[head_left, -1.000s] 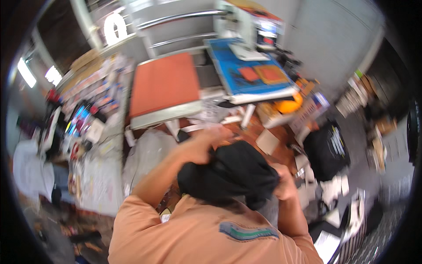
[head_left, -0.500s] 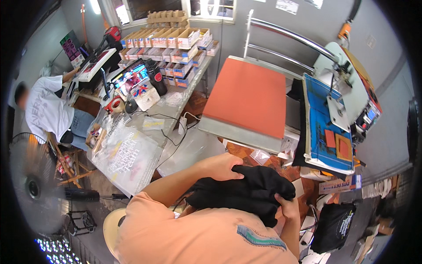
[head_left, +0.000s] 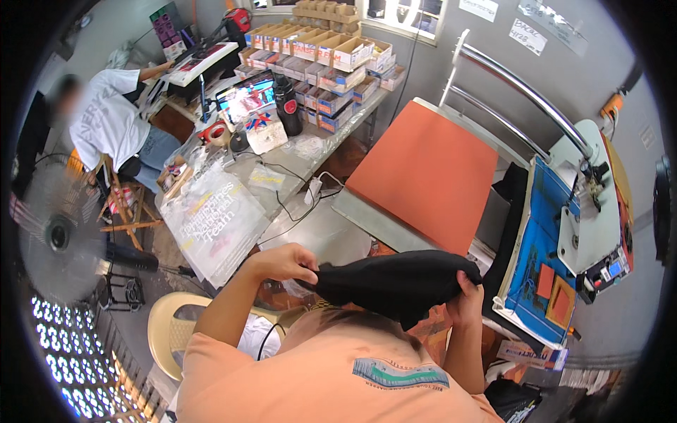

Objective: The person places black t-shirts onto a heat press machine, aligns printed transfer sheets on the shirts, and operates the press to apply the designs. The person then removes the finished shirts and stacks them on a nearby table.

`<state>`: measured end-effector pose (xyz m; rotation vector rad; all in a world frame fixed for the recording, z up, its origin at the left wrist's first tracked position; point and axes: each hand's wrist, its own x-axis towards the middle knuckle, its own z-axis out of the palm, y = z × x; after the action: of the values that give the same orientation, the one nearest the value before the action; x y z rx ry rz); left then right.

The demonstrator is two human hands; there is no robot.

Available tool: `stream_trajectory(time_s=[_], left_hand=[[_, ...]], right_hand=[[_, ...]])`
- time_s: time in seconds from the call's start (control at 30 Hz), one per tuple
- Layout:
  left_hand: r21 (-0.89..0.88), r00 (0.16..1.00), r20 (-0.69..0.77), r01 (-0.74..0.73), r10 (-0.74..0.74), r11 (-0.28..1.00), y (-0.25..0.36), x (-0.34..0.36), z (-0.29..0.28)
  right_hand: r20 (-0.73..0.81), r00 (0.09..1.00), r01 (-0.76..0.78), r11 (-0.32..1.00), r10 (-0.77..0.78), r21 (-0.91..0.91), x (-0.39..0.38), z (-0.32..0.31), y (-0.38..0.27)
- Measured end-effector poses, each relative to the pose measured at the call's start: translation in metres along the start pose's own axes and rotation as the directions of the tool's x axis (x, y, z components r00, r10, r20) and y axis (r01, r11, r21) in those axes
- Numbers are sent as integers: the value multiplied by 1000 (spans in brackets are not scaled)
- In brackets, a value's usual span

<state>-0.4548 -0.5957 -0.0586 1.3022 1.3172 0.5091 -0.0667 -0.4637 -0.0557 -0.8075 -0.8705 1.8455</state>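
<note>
I hold a bundle of black fabric stretched sideways in front of my chest. My left hand pinches its left end, and my right hand grips the right end, thumb upward. Just beyond the fabric is a press bed with an orange pad. To its right, a blue-covered board carries small orange pieces, beside a white machine plate.
A worktable at left holds cardboard compartment boxes, a lit screen, a dark bottle and clear film sheets. A co-worker sits at far left, near a fan. A cream plastic chair stands behind my left arm.
The view has swung to take in more of the left side. The black fabric has gone from bunched to drawn out sideways, with my left hand now at its left end.
</note>
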Motion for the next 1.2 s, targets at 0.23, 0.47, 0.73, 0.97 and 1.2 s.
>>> stream_trajectory(time_s=[0.23, 0.47, 0.73, 0.97, 1.2], left_hand=[[-457, 934, -356, -157, -18, 876, 48, -30, 34], [-568, 897, -441, -267, -14, 778, 37, -45, 57], [-610, 756, -654, -529, 1, 591, 46, -65, 49], [-776, 772, -629, -630, -91, 29, 37, -41, 61], [-741, 746, -633, -661, -205, -118, 21, -42, 58]], right_hand=[[-8, 995, -95, 995, 95, 19, 55, 37, -21], [201, 978, -61, 997, 52, 38, 76, 57, -19], [470, 801, 582, 297, -370, -757, 94, 108, 16], [833, 540, 633, 710, -118, -310, 44, 171, 73], [821, 543, 700, 635, -177, -327, 31, 202, 97]])
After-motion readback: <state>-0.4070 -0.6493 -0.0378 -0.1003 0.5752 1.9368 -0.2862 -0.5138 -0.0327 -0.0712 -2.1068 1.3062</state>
